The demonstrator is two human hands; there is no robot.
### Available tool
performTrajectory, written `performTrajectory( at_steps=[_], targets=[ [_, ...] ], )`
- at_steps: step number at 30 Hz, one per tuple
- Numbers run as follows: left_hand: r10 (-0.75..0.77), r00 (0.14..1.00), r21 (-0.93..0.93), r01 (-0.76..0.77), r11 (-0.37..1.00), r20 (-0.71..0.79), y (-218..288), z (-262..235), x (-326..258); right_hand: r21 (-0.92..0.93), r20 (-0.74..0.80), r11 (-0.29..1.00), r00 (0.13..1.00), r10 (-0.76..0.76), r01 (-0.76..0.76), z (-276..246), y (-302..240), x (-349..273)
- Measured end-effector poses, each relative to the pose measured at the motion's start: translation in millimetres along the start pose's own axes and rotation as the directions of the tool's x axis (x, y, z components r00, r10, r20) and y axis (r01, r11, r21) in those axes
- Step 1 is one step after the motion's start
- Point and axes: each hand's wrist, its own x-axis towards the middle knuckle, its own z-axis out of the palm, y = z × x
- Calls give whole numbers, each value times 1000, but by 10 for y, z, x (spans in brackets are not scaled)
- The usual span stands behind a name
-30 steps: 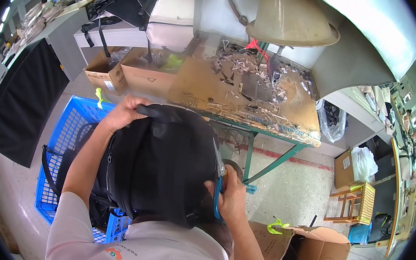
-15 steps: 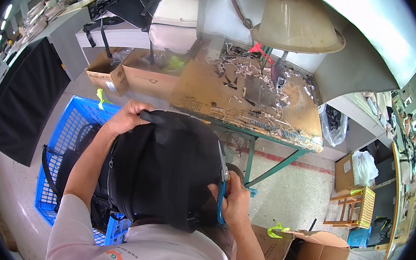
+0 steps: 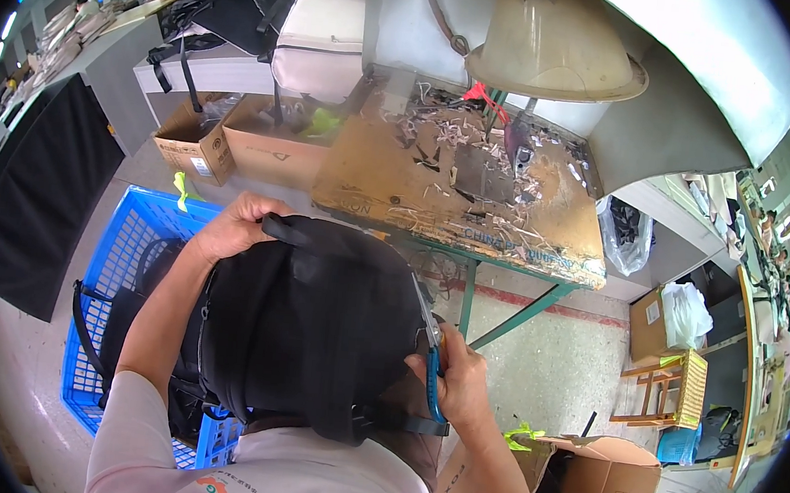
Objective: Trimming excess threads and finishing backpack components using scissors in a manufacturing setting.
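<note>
A black backpack (image 3: 313, 324) rests against my front, filling the space between my arms. My left hand (image 3: 245, 226) is closed on its far left edge, near a strap loop (image 3: 286, 228). In my right hand (image 3: 458, 380) is a pair of scissors with blue handles (image 3: 432, 387); their metal blades point away along the backpack's right side. Whether the blades touch the fabric I cannot tell. A black strap (image 3: 412, 424) sticks out under the scissors at the lower right.
To the left stands a blue plastic crate (image 3: 90, 351) with black bags in it. Ahead is a worn workbench (image 3: 373, 174) strewn with scraps, under a metal lamp shade (image 3: 562, 50). Cardboard boxes (image 3: 614, 486) sit at the lower right, and a wooden stool (image 3: 683, 394) beyond.
My right hand with the scissors has shifted slightly right and nearer to me. A strap end now shows below the scissors. My left hand keeps its hold, and the view has tilted a little.
</note>
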Motion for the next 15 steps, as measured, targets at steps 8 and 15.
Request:
performTrajectory(
  at_steps=[8, 15],
  targets=[
    [3, 999, -9, -3, 1000, 44, 98, 41, 98, -39, 25, 998, 998, -51, 52, -141, 24, 138],
    [5, 1000, -41, -5, 999, 10, 49, 25, 221, 420, -10, 901, 993, 120, -105, 134, 300, -22]
  ],
)
